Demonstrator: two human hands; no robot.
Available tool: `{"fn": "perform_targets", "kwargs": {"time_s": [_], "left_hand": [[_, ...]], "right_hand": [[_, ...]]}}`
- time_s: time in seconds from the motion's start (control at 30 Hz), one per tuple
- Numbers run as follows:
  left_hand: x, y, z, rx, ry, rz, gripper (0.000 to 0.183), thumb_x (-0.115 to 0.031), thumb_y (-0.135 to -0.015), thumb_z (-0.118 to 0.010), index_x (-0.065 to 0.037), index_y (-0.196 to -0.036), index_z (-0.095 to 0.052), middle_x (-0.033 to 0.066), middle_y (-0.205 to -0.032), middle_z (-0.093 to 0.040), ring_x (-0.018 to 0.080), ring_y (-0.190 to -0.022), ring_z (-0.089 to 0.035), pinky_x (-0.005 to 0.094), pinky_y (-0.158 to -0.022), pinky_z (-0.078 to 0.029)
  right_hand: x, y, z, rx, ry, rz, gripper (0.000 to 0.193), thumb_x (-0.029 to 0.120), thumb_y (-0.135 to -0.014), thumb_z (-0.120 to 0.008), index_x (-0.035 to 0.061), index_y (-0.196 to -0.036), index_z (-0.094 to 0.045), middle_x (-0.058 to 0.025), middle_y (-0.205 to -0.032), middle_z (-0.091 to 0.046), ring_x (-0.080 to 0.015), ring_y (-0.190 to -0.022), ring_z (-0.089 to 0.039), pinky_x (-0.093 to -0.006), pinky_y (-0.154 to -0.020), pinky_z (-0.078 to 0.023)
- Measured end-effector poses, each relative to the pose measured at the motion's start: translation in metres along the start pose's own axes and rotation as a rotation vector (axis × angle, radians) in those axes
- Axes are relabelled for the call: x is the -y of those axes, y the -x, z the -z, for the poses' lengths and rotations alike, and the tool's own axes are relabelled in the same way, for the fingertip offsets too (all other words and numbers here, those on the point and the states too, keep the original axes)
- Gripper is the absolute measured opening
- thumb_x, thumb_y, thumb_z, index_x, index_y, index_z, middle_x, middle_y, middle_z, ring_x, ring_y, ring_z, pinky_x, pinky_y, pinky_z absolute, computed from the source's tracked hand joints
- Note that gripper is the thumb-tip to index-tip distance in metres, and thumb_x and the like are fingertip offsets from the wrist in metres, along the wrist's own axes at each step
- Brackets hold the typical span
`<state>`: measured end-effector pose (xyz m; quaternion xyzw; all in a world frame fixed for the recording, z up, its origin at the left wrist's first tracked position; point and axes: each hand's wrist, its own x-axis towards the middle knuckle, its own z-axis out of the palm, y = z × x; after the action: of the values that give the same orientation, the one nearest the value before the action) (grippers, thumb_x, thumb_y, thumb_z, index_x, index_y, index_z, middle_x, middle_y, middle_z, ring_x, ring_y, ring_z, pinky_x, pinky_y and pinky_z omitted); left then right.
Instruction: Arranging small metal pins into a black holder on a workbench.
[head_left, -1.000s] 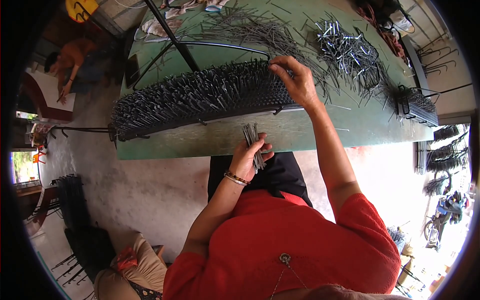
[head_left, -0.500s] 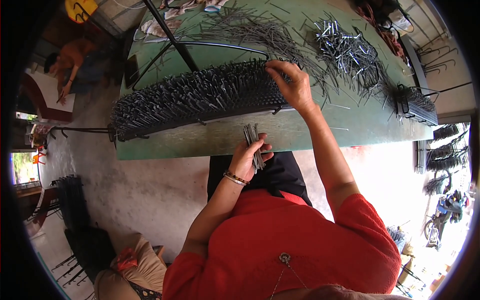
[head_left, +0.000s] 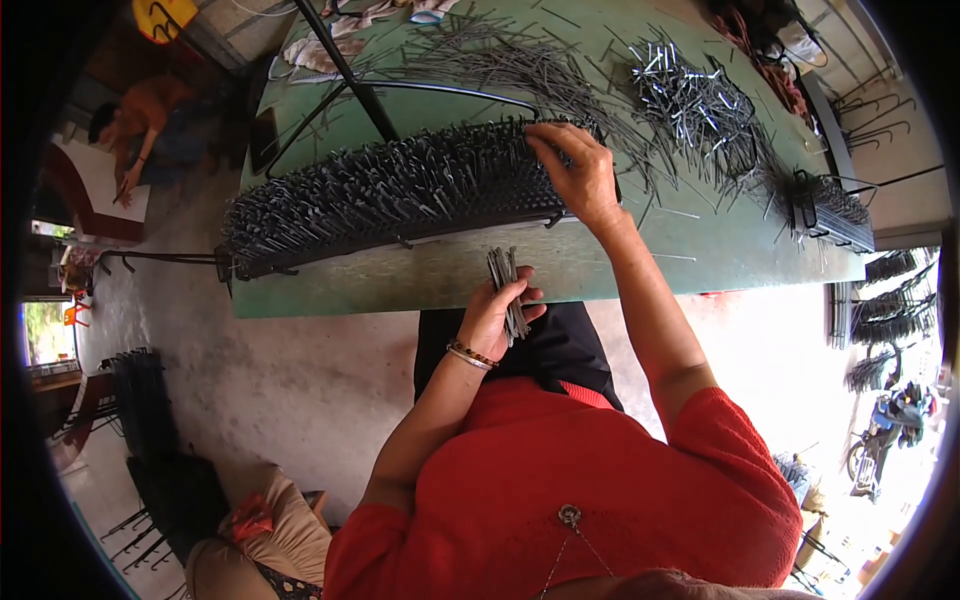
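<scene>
My left hand (head_left: 492,312) is closed around a bundle of thin grey metal rods (head_left: 507,275), held upright in front of my waist by the table's near edge. My right hand (head_left: 580,172) reaches over the right part of a long black rack (head_left: 350,252). The rack is packed with short dark metal rods (head_left: 400,190) standing close together, many with bent or flattened tops. Thumb and fingertips of that hand are pinched at the tops of the back rows; whatever is between them is hidden.
The green table (head_left: 330,298) carries a pile of shiny rods (head_left: 695,100), scattered dark rods (head_left: 510,60) and a smaller rack (head_left: 835,215) at right. A black metal frame (head_left: 345,70) rises behind the long rack. Another person (head_left: 150,120) is bent over at far left.
My right hand has shifted slightly left and down along the rack's back rows. The left hand keeps its bundle in about the same place.
</scene>
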<state>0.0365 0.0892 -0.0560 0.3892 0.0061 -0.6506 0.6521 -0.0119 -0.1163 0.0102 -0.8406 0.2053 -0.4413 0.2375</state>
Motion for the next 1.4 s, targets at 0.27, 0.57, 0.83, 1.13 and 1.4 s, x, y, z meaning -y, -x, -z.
{"fn": "perform_targets", "kwargs": {"time_s": [0.27,0.57,0.83,1.13,1.4], "left_hand": [[0.001,0.000,0.000,-0.003,-0.004,0.001,0.023,-0.011,-0.089,-0.057,0.000,-0.109,-0.056,0.0050,-0.096,-0.058,0.0173,-0.084,-0.061,0.0353,-0.073,-0.056],[0.000,0.000,0.001,0.028,0.025,0.006,0.022,-0.011,-0.089,-0.056,0.000,-0.109,-0.056,0.0049,-0.096,-0.059,0.0174,-0.085,-0.061,0.0368,-0.074,-0.056],[-0.002,0.002,-0.004,0.050,0.015,-0.006,0.021,-0.011,-0.090,-0.054,-0.003,-0.110,-0.055,0.0045,-0.098,-0.061,0.0172,-0.087,-0.061,0.0364,-0.077,-0.055],[0.003,0.002,-0.003,0.064,0.042,0.016,0.020,-0.008,-0.090,-0.053,-0.001,-0.109,-0.054,0.0063,-0.108,-0.059,0.0196,-0.088,-0.061,0.0405,-0.076,-0.056],[0.002,0.003,-0.001,0.082,0.021,0.030,0.023,-0.010,-0.090,-0.053,-0.001,-0.111,-0.054,0.0072,-0.102,-0.058,0.0191,-0.088,-0.060,0.0398,-0.076,-0.056]], "right_hand": [[0.002,-0.001,-0.003,0.000,0.003,-0.023,0.015,0.005,-0.081,-0.066,0.0040,-0.096,-0.067,-0.0100,-0.092,-0.067,-0.0251,-0.083,-0.064,-0.0311,-0.074,-0.050],[-0.001,0.000,-0.005,-0.123,0.000,-0.080,0.014,0.005,-0.080,-0.067,0.0036,-0.094,-0.068,-0.0107,-0.089,-0.068,-0.0237,-0.079,-0.066,-0.0310,-0.071,-0.051],[-0.015,0.017,-0.006,-0.019,0.194,0.086,0.016,0.008,-0.078,-0.068,0.0055,-0.094,-0.068,-0.0088,-0.089,-0.067,-0.0245,-0.082,-0.063,-0.0335,-0.072,-0.049],[-0.007,0.003,0.002,0.108,0.130,0.188,0.019,0.010,-0.078,-0.068,0.0088,-0.097,-0.068,-0.0062,-0.092,-0.061,-0.0245,-0.082,-0.059,-0.0338,-0.073,-0.045],[-0.018,0.001,0.002,0.240,0.250,0.297,0.015,0.010,-0.077,-0.067,0.0084,-0.091,-0.065,-0.0055,-0.095,-0.059,-0.0230,-0.084,-0.058,-0.0338,-0.073,-0.043]]}}
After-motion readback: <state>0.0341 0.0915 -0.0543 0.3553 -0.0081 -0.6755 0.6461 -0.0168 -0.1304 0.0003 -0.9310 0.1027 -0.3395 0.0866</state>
